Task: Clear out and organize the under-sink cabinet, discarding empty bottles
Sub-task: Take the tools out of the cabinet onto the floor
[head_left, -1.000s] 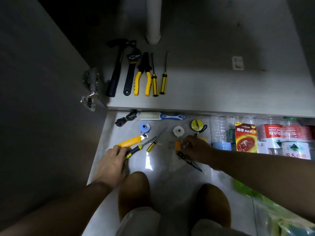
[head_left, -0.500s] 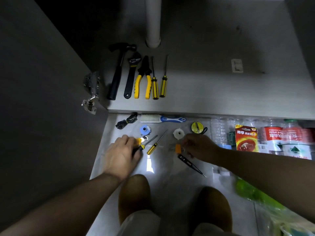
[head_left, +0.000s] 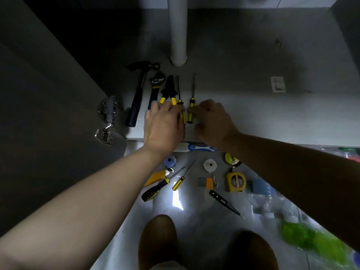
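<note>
A row of tools lies on the cabinet floor (head_left: 253,117): a hammer (head_left: 136,106), a wrench (head_left: 155,82), yellow-handled pliers (head_left: 169,88) and two yellow-and-black screwdrivers (head_left: 178,84) (head_left: 193,84). My left hand (head_left: 163,129) lies over the plier handles, its fingers reaching the left screwdriver's handle. My right hand (head_left: 212,121) is beside it, with fingertips touching the right screwdriver's handle. Neither hand carries anything. Clear plastic bottles (head_left: 263,191) lie blurred on the tiled floor at the right, partly behind my right arm.
On the tiles in front lie a brush (head_left: 196,148), utility knife (head_left: 155,176), two screwdrivers (head_left: 153,191) (head_left: 178,183), tape measure (head_left: 235,181), white nut (head_left: 209,165) and black probe (head_left: 224,201). A drain pipe (head_left: 177,36) stands behind the tools. The open door's hinge (head_left: 106,121) is left.
Both hands have left the small items on the tiles and moved forward into the cabinet, onto the tool row. The utility knife and floor screwdrivers stay where they were.
</note>
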Tool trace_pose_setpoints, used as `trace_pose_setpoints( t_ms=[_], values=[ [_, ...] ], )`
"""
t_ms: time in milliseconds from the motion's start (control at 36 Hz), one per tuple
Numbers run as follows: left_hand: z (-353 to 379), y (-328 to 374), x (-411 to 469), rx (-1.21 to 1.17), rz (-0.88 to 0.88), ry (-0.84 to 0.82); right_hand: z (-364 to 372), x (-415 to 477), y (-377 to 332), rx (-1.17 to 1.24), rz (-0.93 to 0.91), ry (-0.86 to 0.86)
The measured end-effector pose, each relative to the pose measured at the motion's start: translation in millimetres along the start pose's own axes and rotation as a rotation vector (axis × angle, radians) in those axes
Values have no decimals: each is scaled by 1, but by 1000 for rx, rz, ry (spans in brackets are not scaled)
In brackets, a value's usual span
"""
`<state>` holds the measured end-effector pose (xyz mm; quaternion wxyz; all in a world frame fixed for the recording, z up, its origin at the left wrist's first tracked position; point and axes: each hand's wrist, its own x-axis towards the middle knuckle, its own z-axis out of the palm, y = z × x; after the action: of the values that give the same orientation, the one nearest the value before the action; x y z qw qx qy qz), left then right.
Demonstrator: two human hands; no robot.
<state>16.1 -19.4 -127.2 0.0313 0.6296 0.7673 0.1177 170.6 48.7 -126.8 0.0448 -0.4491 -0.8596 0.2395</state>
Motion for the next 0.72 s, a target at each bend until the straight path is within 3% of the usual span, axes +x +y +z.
trace_pose_setpoints(
  t_ms=[222,306,389,500,611,722],
  values=[
    [2,21,25,218,-2,-151,-6,-2,14,-216,17,79],
    [1,28,28,257,-11,-192,-11,-11,22,-191,58,116],
    [-3,33,27,224,-34,-256,-24,-25,34,-119,102,25],
    [-12,34,14,-79,-71,-281,-50,-53,51,-37,157,-141],
    [-35,37,1,-400,-204,-367,-76,-101,67,-17,254,-160],
    [-68,48,-8,-801,-340,-580,-84,-164,74,-14,384,-236]
  ],
)
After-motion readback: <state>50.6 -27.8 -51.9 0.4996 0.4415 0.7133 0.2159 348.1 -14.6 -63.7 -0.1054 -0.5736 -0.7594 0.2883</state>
